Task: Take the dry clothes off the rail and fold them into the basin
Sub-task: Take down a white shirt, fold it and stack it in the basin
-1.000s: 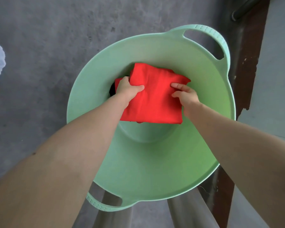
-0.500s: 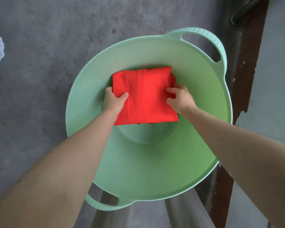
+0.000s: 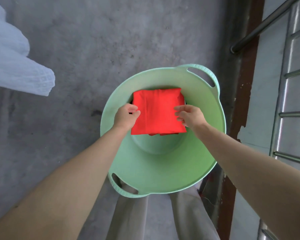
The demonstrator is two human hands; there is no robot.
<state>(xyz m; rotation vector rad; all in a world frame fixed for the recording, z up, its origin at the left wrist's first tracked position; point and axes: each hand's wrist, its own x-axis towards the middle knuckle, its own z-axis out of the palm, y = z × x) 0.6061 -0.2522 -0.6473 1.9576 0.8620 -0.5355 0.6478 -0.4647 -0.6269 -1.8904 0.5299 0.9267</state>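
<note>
A folded red garment [image 3: 157, 110] lies flat in the far half of the light green basin [image 3: 163, 172], over other folded items whose edges peek out beneath it. My left hand [image 3: 126, 116] hovers at the garment's left edge, fingers loosely curled and apart, holding nothing. At the right edge, my right hand [image 3: 189, 116] has its fingers spread just above the cloth. Both forearms reach in from below.
A white textured cloth [image 3: 16, 56] hangs in at the upper left. On the right a dark metal rail [image 3: 260, 26] crosses above a steel grille [image 3: 294, 104] beside a brown post. The basin stands on grey concrete, with my trouser legs [image 3: 130, 215] below it.
Both hands have let go of the red garment, which now rests squared in the basin. The view has pulled back and up, bringing the white cloth and grille into view.
</note>
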